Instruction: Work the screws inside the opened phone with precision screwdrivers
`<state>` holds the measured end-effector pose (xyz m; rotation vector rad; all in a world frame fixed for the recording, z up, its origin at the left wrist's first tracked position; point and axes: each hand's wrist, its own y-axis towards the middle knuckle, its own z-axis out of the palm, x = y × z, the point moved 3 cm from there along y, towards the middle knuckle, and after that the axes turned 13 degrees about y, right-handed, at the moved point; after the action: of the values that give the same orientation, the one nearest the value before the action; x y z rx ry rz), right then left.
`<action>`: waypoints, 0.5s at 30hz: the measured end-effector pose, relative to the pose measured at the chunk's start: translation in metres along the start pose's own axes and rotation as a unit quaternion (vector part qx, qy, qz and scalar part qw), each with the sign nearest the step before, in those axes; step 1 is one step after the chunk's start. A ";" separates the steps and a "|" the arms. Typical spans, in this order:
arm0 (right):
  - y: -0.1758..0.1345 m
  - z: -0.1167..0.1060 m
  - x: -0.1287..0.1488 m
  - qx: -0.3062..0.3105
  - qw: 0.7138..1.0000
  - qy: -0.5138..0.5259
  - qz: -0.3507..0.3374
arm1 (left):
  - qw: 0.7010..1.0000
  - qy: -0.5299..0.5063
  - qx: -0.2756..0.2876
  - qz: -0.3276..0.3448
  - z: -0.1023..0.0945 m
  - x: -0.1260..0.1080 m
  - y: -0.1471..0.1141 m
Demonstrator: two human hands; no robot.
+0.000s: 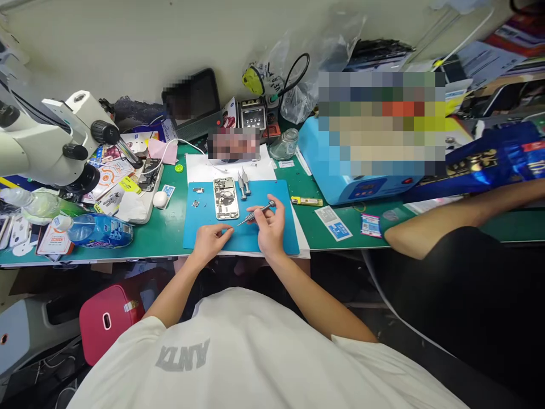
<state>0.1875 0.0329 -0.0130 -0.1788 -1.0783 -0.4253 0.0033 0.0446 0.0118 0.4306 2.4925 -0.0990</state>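
Observation:
A slim precision screwdriver (259,212) is held between the thumb and fingers of my right hand (271,228). Its thin tip points down and left over the blue mat (200,196). My left hand (212,241) rests at the mat's front edge, thumb and forefinger pressed together near that tip; anything between them is too small to make out. Just beyond both hands lies an opened phone (226,198), its insides facing up. Two more screwdrivers (243,185) lie to its right. On its left sit small phone parts (196,196).
A white microscope (51,142) overhangs the left side. Nearby stand a blue bottle (100,230) and a white box (142,210). A blue machine (336,180), a yellow lighter (306,201) and a glass jar (284,144) are on the right. Another person's arm (447,218) reaches over the bench.

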 end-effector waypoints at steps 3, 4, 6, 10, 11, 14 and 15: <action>-0.003 0.004 0.002 0.016 1.000 0.000 0.005 | 1.000 0.009 -0.003 0.008 0.003 0.002 -0.001; -0.004 0.005 0.003 0.019 1.000 -0.004 0.004 | 1.000 0.012 -0.003 0.010 0.004 0.003 -0.001; -0.006 0.005 0.003 0.022 1.000 -0.012 0.000 | 1.000 0.016 -0.005 0.015 0.005 0.004 -0.002; -0.007 0.006 0.004 0.025 0.999 -0.025 0.004 | 0.999 0.021 -0.008 0.032 0.005 0.003 -0.002; -0.006 0.006 0.004 0.026 0.999 -0.029 0.007 | 0.999 0.022 -0.008 0.037 0.005 0.003 -0.002; -0.006 0.005 0.005 0.029 0.999 -0.032 0.008 | 0.998 0.024 -0.006 0.053 0.005 0.002 -0.001; -0.006 0.005 0.005 0.029 0.999 -0.031 0.007 | 0.998 0.025 -0.006 0.058 0.005 0.002 -0.002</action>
<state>0.1828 0.0283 -0.0065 -0.1478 -1.1484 -0.3779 0.0041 0.0428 0.0062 0.5779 2.5090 -0.0263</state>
